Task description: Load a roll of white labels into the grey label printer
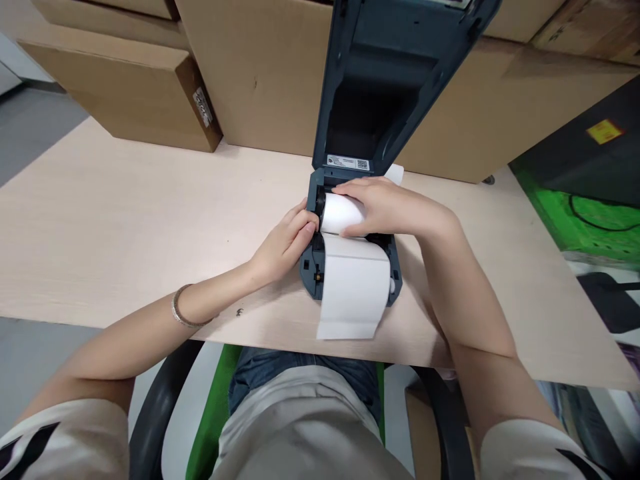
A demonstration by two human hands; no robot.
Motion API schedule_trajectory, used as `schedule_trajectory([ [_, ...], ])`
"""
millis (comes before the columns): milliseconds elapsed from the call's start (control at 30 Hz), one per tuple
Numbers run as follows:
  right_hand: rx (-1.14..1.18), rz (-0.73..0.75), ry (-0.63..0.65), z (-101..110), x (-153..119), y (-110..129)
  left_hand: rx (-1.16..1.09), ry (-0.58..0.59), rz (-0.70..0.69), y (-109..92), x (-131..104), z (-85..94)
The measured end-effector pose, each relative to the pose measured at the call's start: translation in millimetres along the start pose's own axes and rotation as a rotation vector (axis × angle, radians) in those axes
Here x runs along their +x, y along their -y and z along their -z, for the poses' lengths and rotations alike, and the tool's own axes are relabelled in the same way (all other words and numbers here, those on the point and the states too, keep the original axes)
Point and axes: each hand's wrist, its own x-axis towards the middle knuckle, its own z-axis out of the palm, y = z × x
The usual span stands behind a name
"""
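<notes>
A dark blue-grey label printer (311,283) stands on the table with its lid (325,127) raised. Inside it lies a white label roll (343,213), and a strip of blank labels (354,293) runs from it over the printer's front edge and hangs toward me. My left hand (290,243) grips the left side wall of the printer, its fingers curled at the rim. From the right, my right hand (375,203) spans the roll, thumb at the front and fingers at the back. Its palm covers the roll's right end.
Cardboard boxes (270,80) stand behind the printer, and a flat box (125,87) sits at the back left. On the right is a dark box (590,147) above a green surface (590,223). A small dark scrap (239,312) lies near the table's front edge (280,343).
</notes>
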Motion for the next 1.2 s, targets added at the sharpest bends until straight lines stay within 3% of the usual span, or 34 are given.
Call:
schedule_trajectory([
  [100, 0.016, -0.001, -0.116, 12.5, -19.2, 4.9, 0.025, 0.0, -0.003, 0.5, -0.8, -0.2],
  [233, 0.052, 0.062, -0.064, 19.6, -55.2, 23.2, 0.036, 0.002, -0.016, 2.3, -1.1, -0.5],
  [333, -0.005, 0.104, -0.026, 3.8, -78.1, 42.7, 0.022, -0.007, -0.024, 2.7, -0.9, -0.6],
  [467, -0.161, 0.098, -0.082, -35.8, -97.2, 68.1, 0.014, -0.001, 0.002, 1.2, -0.7, -0.3],
  [600, -0.199, 0.016, -0.225, -75.1, -102.1, 89.6, -0.008, -0.008, 0.008, -1.0, -0.5, 0.1],
  [700, -0.179, -0.039, -0.263, -92.0, -99.1, 102.1, -0.013, -0.01, 0.019, -2.6, -0.6, 0.2],
  [1033, -0.053, -0.049, -0.168, -80.8, -94.9, 102.3, 0.028, -0.004, 0.034, -1.7, -2.7, 0.3],
  [1200, -0.126, -0.024, -0.224, -85.6, -99.0, 103.1, 0.021, -0.016, 0.04, 2.8, -3.5, -1.2],
])
